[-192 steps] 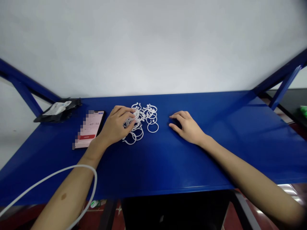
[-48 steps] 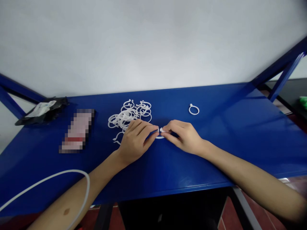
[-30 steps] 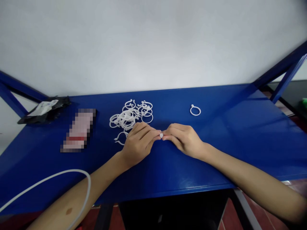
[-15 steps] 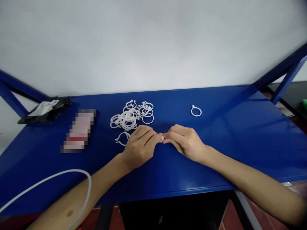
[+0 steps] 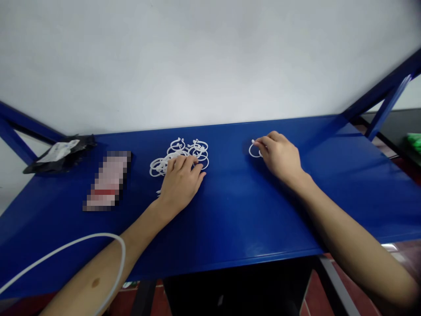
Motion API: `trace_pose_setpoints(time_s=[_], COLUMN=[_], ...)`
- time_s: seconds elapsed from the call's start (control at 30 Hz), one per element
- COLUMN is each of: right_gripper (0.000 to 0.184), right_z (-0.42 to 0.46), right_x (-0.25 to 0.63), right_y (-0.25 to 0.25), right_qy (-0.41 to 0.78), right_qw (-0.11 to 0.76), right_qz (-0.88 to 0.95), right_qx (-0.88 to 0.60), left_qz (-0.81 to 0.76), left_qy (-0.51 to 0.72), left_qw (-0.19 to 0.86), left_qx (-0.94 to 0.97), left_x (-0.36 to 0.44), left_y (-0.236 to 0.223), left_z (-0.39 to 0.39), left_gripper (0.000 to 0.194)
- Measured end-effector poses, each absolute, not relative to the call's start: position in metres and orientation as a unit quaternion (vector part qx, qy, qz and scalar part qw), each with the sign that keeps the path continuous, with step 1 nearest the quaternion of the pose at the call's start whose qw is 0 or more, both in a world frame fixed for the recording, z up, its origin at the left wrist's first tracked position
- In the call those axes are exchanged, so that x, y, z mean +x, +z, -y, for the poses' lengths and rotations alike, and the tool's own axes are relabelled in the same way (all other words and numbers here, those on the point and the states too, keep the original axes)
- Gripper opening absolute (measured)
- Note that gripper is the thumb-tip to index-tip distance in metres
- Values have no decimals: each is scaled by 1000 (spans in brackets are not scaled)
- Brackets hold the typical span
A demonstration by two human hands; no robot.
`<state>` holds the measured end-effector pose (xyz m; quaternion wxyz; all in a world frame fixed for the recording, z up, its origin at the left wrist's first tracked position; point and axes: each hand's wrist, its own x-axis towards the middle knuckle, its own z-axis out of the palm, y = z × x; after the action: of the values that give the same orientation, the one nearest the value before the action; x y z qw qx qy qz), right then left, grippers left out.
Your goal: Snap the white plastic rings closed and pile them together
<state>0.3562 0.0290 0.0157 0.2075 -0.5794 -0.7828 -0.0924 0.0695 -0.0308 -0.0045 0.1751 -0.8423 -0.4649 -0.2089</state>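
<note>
My left hand [image 5: 180, 179] lies on the near edge of a pile of white plastic rings [image 5: 184, 153] on the blue table [image 5: 237, 206], its fingers stretched out flat over the rings. My right hand [image 5: 280, 156] is further back and to the right, fingertips pinched on a single white ring [image 5: 253, 151] that rests on the table surface. The other single ring seen earlier in that area is hidden by the hand.
A phone [image 5: 107, 180] lies left of the pile, and a black bag with a white label [image 5: 61, 152] sits at the back left corner. A white cable [image 5: 75, 245] loops over my left forearm. Blue frame braces [image 5: 383, 98] rise at the right, with a white wall behind.
The hands, which together pinched one ring at the table's middle, have parted. The right hand carried the ring back and right; the left hand went to the pile.
</note>
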Motion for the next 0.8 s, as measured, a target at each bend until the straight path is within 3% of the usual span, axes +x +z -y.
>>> trace_pose_setpoints(time_s=[0.3,0.5,0.67,0.8], right_gripper=[30,33,29,24], right_z=[-46,-34,-3,15], right_x=[381,364,328,312], right_y=[9,16,17,13], right_qy=[-97,-109,110,263], right_qw=[190,266,297,310], right_qz=[736,768,858,838], right_qx=[-643,-572,-405,-363], left_qz=[443,400,341,316], left_qy=[-220,-234,-275,-298], left_qw=[212,218,208,214], left_qx=[-843,-859,-875,-875], left_x=[73,85,93,93], left_y=[-4,8,13,9], left_z=[31,44,56,57], left_gripper=[8,7,4,9])
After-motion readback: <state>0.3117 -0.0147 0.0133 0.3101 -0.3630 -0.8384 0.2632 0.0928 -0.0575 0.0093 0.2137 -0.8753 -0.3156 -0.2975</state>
